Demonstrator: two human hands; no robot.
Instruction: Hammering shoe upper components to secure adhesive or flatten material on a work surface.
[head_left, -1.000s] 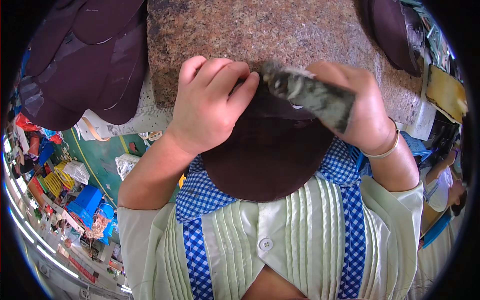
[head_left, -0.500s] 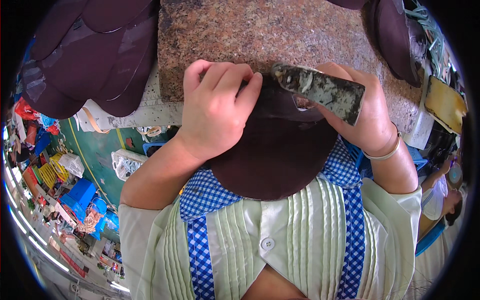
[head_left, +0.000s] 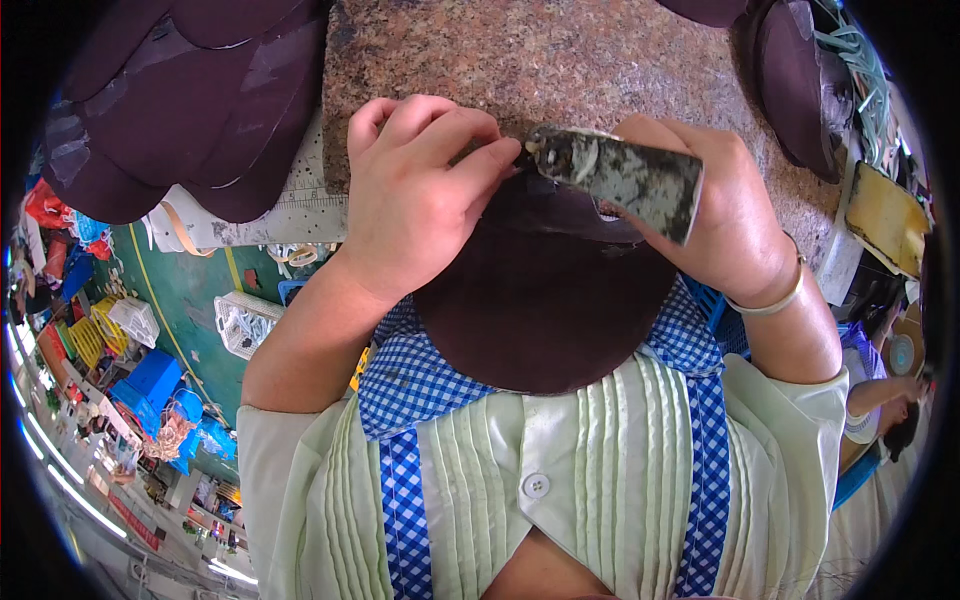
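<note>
A rounded dark brown piece, like leather or coated cloth [head_left: 550, 320], hangs over the near edge of the stone slab [head_left: 540, 60] toward my apron. My left hand [head_left: 425, 190] is closed, thumb and forefinger pinched at the piece's far edge. My right hand [head_left: 725, 205] grips a flat, grey-and-black stained tool [head_left: 630, 180], its kind unclear. The tool's narrow end lies close to my left fingertips, over the piece's far edge. The right fingers are partly hidden behind the tool.
Overlapping dark brown pieces [head_left: 190, 120] lie at the left, beside a perforated pale strip [head_left: 310, 195]. More brown pieces [head_left: 790, 80] and a yellowish block [head_left: 888, 215] are at the right. A white basket [head_left: 240, 325] stands below left. Another person [head_left: 870, 400] sits at far right.
Both hands have shifted slightly left and away from me, the tool moving left with the right hand. The brown piece has moved slightly up. At far right, the other person's arm has moved.
</note>
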